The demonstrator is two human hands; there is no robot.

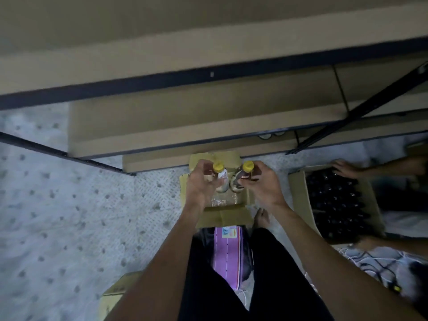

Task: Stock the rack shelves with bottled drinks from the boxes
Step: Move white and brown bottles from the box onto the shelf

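Note:
My left hand [201, 181] grips a yellow-capped bottle with a pale label [220, 174]. A second yellow-capped bottle with a dark label [244, 174] is held in my right hand [261, 181]. Both bottles hang upright, side by side, above an open cardboard box [222, 216] on the floor, whose inside shows crumpled clear plastic. The rack shelves [185, 112], brown boards with dark metal edges, rise just beyond the box in stepped tiers.
To the right, another open box [298, 195] is full of dark bottles; another person's hand [345, 169] rests on them. A third carton [115, 290] lies at the lower left. Cables trail on the floor at the lower right. My bare foot stands beside the box.

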